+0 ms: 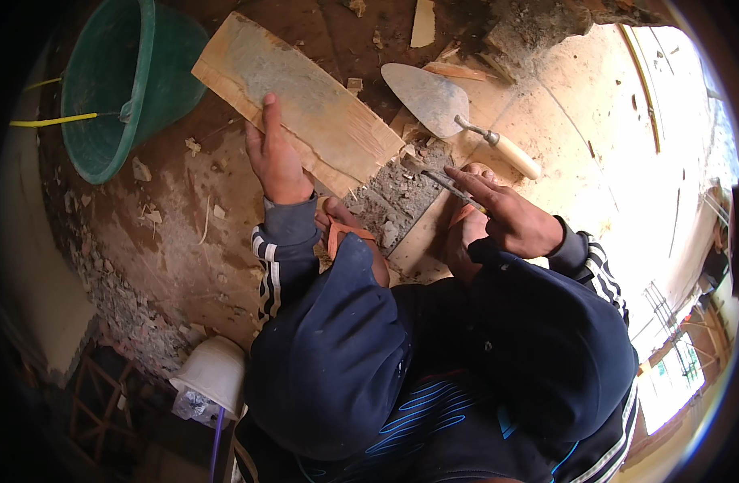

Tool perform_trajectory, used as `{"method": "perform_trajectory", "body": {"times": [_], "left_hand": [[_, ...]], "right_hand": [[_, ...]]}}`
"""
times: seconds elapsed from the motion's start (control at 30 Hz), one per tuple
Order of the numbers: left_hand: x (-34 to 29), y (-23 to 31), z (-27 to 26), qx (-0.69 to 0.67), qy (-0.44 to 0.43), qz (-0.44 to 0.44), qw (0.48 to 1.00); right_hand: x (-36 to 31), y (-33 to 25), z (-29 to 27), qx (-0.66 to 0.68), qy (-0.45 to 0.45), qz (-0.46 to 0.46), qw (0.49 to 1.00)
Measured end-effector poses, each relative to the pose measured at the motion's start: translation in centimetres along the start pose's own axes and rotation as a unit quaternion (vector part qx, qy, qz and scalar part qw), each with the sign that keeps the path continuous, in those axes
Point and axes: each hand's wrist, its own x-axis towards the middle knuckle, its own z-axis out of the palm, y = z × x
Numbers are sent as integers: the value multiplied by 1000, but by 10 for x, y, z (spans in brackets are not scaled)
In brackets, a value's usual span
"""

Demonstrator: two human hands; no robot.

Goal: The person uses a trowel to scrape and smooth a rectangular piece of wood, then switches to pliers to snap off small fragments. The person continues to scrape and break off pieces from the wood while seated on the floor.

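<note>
A flat wooden board with a splintered near edge and grey smears slants across the middle. My left hand grips its near edge, thumb on the top face and fingers partly hidden behind it. My right hand is closed round a slim metal tool like a chisel, index finger stretched along it. The tool's tip points at grey rubble and dust lying between my sandalled feet, beside the board's right end. Just beyond that hand, a pointed trowel with a wooden handle rests on the floor.
A green bucket with a yellow-covered handle lies tipped at the far left. Near left sits a white hard hat. Broken concrete lies at the far right, wood scraps and rubble around the floor. Sunlit tiles stretch to the right.
</note>
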Motion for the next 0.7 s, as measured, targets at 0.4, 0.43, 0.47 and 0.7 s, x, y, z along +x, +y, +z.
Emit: {"method": "perform_trajectory", "body": {"times": [0.4, 0.43, 0.47, 0.7], "left_hand": [[-5, -8, 4, 19, 7, -10, 1000], [-5, -7, 4, 27, 20, -9, 999], [-4, -7, 3, 23, 21, -13, 999], [-6, -5, 6, 18, 21, -2, 1000]], "right_hand": [[2, 4, 7, 8, 24, -35, 999], [3, 4, 7, 2, 28, -42, 999], [3, 3, 6, -3, 33, -48, 998], [4, -4, -2, -29, -1, 81, 996]]}}
